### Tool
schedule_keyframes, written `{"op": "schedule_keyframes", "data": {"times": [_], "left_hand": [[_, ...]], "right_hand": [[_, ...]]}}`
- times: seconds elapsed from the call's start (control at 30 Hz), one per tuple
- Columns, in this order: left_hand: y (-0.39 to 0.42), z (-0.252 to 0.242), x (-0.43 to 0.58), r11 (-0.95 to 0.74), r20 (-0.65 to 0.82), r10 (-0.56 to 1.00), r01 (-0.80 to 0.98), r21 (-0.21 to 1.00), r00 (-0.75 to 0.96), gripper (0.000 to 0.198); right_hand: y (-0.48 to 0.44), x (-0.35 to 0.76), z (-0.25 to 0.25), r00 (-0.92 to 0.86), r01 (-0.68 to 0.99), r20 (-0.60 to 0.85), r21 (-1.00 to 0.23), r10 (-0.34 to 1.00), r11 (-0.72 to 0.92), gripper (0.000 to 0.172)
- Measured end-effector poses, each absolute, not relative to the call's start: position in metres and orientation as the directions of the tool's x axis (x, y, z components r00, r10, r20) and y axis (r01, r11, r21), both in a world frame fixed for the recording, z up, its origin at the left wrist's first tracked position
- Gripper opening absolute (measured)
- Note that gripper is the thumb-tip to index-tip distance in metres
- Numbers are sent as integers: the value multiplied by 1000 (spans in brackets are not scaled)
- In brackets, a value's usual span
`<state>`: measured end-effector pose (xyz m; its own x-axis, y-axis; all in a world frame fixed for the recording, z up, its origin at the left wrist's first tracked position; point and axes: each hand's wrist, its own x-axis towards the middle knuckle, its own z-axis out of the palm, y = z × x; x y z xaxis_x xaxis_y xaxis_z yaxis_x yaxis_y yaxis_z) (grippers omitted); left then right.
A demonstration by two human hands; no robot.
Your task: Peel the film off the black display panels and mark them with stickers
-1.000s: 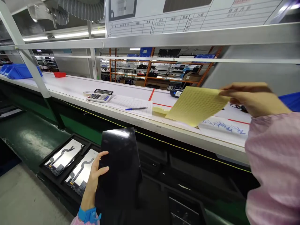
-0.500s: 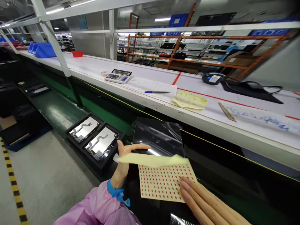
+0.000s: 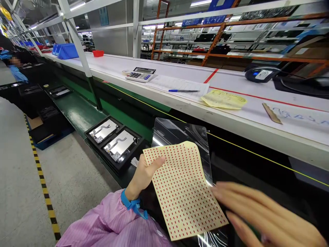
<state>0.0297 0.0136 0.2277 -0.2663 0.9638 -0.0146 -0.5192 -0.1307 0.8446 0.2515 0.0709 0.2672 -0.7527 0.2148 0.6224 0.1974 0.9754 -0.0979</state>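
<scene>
The left hand (image 3: 142, 174) clamps the sticker sheet (image 3: 185, 195) at its upper-left edge, in front of the dark panel (image 3: 180, 132), while the right hand (image 3: 264, 211), unclosed, is beside the opposite edge, and this sheet, probably light and bendy, is best held by its borders.

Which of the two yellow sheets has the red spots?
The sheet held in the person's left hand: rows of small red spots cover it. The other yellow paper lies on the white bench near the pen, without such rows.
</scene>
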Motion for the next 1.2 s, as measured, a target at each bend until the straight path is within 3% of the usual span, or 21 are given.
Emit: {"op": "schedule_keyframes", "data": {"times": [0.13, 0.47, 0.77, 1.07, 1.2], "left_hand": [[8, 231, 41, -131, 43, 981, -480, 867, -190, 29], [2, 238, 55, -124, 87, 991, -428, 895, -106, 31], [2, 241, 60, -113, 92, 993, -400, 910, -72, 32], [4, 247, 63, -98, 84, 995, -327, 940, -57, 34], [11, 250, 66, -65, 56, 998, -277, 959, -41, 42]], "right_hand": [[83, 220, 288, -569, 299, 748, -198, 341, 933, 22], [90, 217, 288, -529, 138, 675, -529, 514, 837, 5], [90, 228, 303, -580, 93, 523, -719, 625, 688, 15], [94, 232, 316, -601, 204, 362, -792, 712, 575, 39], [117, 242, 311, -560, 186, 390, -801, 731, 570, 50]]}}
